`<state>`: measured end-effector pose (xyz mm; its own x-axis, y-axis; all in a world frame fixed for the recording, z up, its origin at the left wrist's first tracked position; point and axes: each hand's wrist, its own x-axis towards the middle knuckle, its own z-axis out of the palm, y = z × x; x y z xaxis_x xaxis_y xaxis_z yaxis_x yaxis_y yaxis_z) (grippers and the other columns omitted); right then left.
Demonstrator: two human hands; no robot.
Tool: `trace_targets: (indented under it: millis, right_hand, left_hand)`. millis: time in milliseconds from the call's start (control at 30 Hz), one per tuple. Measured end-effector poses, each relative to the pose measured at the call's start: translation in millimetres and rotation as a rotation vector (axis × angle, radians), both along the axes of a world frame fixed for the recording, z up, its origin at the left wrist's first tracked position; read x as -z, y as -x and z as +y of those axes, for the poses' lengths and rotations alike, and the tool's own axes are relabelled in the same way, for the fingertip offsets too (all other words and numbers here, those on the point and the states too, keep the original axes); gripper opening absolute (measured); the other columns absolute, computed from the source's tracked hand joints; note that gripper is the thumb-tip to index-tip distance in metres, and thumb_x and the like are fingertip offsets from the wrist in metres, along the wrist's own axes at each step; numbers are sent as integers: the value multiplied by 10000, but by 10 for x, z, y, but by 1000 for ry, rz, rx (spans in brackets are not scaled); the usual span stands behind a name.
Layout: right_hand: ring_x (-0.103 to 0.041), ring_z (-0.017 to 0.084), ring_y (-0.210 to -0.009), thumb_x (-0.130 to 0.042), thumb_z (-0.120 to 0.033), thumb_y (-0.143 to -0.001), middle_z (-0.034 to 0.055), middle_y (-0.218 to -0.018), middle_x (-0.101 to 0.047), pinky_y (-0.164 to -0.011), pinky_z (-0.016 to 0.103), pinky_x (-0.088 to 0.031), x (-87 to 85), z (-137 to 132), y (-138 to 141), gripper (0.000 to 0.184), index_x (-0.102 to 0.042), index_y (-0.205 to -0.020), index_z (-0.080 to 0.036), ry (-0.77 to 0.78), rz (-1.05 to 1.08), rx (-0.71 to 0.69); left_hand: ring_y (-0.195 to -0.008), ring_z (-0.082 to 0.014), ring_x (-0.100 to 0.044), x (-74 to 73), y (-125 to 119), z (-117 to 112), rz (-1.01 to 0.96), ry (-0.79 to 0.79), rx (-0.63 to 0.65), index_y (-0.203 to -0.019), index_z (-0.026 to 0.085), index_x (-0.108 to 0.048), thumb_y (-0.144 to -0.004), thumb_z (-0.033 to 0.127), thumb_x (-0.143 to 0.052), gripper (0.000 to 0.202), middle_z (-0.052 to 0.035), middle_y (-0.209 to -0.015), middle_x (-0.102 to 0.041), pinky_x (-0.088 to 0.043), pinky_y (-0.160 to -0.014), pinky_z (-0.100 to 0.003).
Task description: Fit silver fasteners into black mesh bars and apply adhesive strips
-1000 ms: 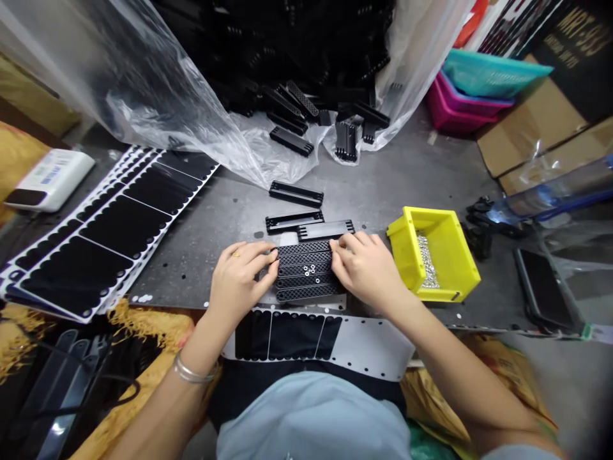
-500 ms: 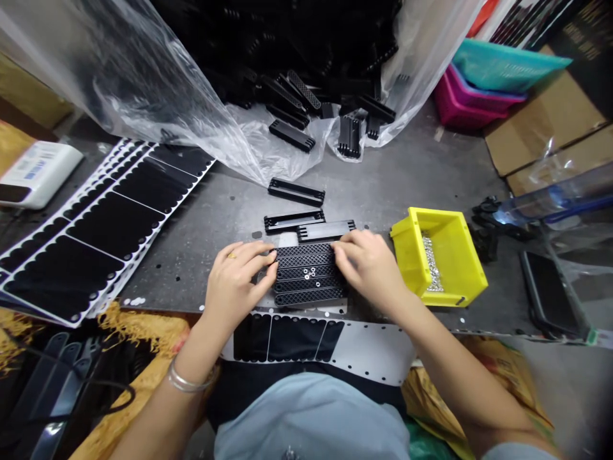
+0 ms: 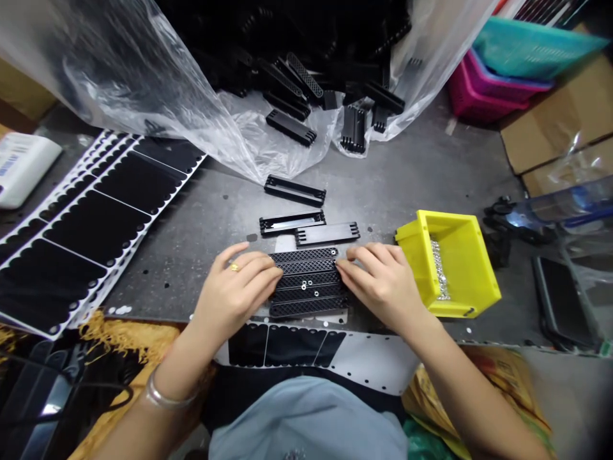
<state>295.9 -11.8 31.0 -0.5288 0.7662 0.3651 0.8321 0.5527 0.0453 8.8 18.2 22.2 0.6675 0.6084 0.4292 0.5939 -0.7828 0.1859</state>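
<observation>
Unfortunately, the blue print and dark bars labelling the white box [image 3: 29, 167] at the left edge are too blurred to read, as are the pale marks on the teal item [image 3: 531, 54] above a magenta basket [image 3: 486, 96]. Close to the person, five or so black bars [image 3: 306, 306] lie side by side on the dark, speckled worktop [image 3: 412, 169], their upper faces moulded in a crisscross lattice. Small shiny metal rings [image 3: 303, 287] rest loose on the middle bars, and another sits at the right end of the farthest. The left hand [image 3: 239, 287], wearing a yellow ring, has its fingers bent against the bars' left ends; the right hand [image 3: 383, 281] brings bent fingertips to the right ends. Whether either truly grips cannot be told. Just beyond lie a smooth-backed bar [image 3: 330, 234] with slotted ends and two hollow-sided ones. More black parts spill from a crinkled, clear plastic bag [image 3: 191, 121]. Near the right hand, a glossy yellow bin [image 3: 472, 268] holds silvery metal bits [image 3: 438, 268]; scallop-edged black-and-white sheets [image 3: 100, 220] are stacked at left.
</observation>
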Motion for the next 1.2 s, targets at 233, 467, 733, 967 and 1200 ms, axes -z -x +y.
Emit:
trace_targets:
  millis: [233, 467, 733, 967, 1200]
  right_hand:
    - [-615, 240, -997, -569, -235, -1030, 100, -1058, -767, -905, 382, -420, -100, -58, 36, 216, -754, -1066, -129, -61, -164, -156]
    - [-593, 196, -859, -559, -241, -1049, 58, -964, -740, -725, 347, -374, -25, -63, 253, 189, -734, -1076, -173, 249, 182, -122]
    - [-570, 190, -840, -591, -234, -1037, 40, -895, -738, -724, 354, -344, 50, -118, 209, 170, -727, -955, -175, 167, 197, -48]
    - [-607, 201, -888, -622, -172, -1005, 54, -930, -769, -802, 350, -425, 16, -276, -126, 154, -740, -1080, -109, -57, -49, -100]
    - [-617, 249, -1005, -623, -189, -994, 122, -1048, -766, -907, 389, -452, -100, -224, -123, 201, -759, -1074, -64, -141, -254, -225]
  left_hand:
    - [-925, -192, -766, 68, 115, -96, 5, -92, -94, -1087, 247, -672, -982, 160, -635, 141, 7, -1018, -803, -529, -1026, -464]
    - [-1055, -246, -753, 160, 85, -268, -20, -113, -152, -1173, 218, -704, -921, 160, -704, 259, -51, -1156, -799, -502, -1039, -469]
    - [-1061, -187, -722, 91, -236, -213, -120, 86, 80, -1142, 206, -700, -1015, 154, -601, 170, -27, -1118, -797, -453, -1084, -421]
    - [-995, -195, -726, 37, -108, -154, -36, 5, 78, -1082, 175, -698, -1008, 151, -617, 112, -39, -1045, -801, -456, -1068, -427]
    - [-982, -192, -752, 15, 22, -282, -23, -68, -25, -1115, 177, -695, -953, 104, -689, 177, -49, -1069, -807, -485, -1058, -426]
